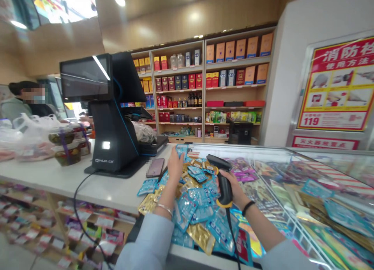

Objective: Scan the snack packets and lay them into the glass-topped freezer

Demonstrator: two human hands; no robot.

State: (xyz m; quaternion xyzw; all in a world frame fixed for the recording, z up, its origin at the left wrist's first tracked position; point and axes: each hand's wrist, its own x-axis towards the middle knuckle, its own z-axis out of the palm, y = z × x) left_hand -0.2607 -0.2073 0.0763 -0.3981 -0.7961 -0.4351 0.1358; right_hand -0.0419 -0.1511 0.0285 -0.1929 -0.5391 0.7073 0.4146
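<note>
In my right hand [232, 186] is a black and yellow barcode scanner [224, 184], its head tilted up and to the left and its cable hanging down. My left hand [175, 166] is at the far left of the pile, its fingers closed on a small blue packet [181, 148]. Between and below both hands spreads a heap of blue packets [200, 198] and gold packets [201, 237], lying over the counter edge and the glass freezer top. Left of my left hand, a phone [155, 167] lies flat on the white counter.
A point-of-sale terminal [112, 137] stands on the counter [117, 188], its cable [76, 200] hanging over the front. Stacked food tubs [67, 149] and plastic bags [33, 139] sit further left, near a person [29, 94]. A glass-topped freezer [280, 176] extends right. Stocked shelves [203, 87] line the back wall.
</note>
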